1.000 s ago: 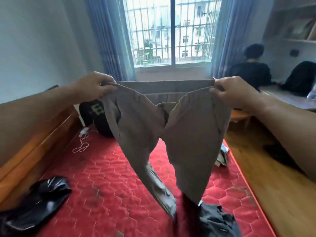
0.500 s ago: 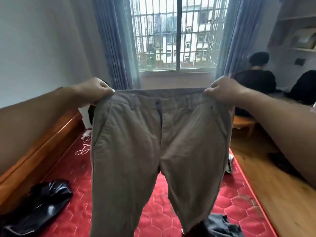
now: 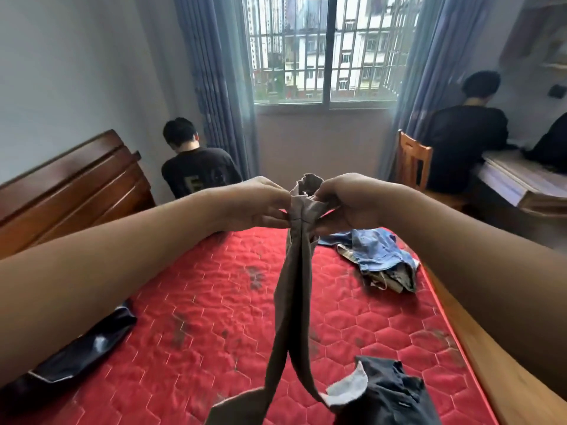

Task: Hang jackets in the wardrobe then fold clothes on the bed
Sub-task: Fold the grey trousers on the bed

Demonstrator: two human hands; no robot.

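The khaki trousers [image 3: 296, 271] are held up above the red mattress [image 3: 214, 302] — their waistband is gathered and pinched between the left hand [image 3: 260, 204] and right hand [image 3: 346, 204]. Both legs are left hanging together — the lower ends reach the dark garment [image 3: 389, 394] nearby.

Barred window [image 3: 325, 47], blue curtains [image 3: 214, 87] — person [image 3: 196, 170] seated beside curtain, second person [image 3: 466, 142] on wooden chair [image 3: 411, 157] at desk [image 3: 521, 182].

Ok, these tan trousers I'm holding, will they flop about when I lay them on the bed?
Probably floppy: the trousers hang limp from the left hand and right hand, legs drooping. Likely light, since mere pinches at the top carry them. They may crumple when laid down.
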